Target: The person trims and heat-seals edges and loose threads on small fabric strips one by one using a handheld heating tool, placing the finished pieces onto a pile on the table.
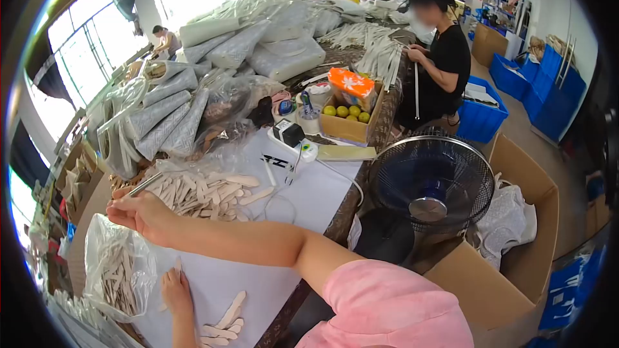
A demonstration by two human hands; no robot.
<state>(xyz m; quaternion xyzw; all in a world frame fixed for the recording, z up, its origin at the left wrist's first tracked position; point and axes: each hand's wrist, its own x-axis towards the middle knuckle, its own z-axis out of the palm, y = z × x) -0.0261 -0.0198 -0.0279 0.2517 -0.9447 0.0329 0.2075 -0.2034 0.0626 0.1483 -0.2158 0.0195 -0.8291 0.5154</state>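
Observation:
My right hand (pixel 143 215) is raised over the left part of the table, its fingers closed around a thin silver rod-like tool (pixel 146 184). Lower down, my left hand (pixel 175 291) rests on the white sheet (pixel 258 283), fingers gripping a small beige strap piece (pixel 178 262) whose tip sticks out in front. Beyond my right hand lies a heap of beige strap pieces (pixel 200 192). A clear plastic bag (pixel 97 251) with similar narrow pieces stands left of my left hand. Several finished-looking beige pieces (pixel 225 323) lie on its right.
A power strip (pixel 308 151), a black adapter (pixel 288 133) and loose cables are behind the heap. A box with yellow-green fruit (pixel 348 130) stands further back. Wrapped rolls (pixel 284 58) pile up behind. On the right are a fan (pixel 432 180), an open carton (pixel 516 277) and a seated co-worker (pixel 445 58).

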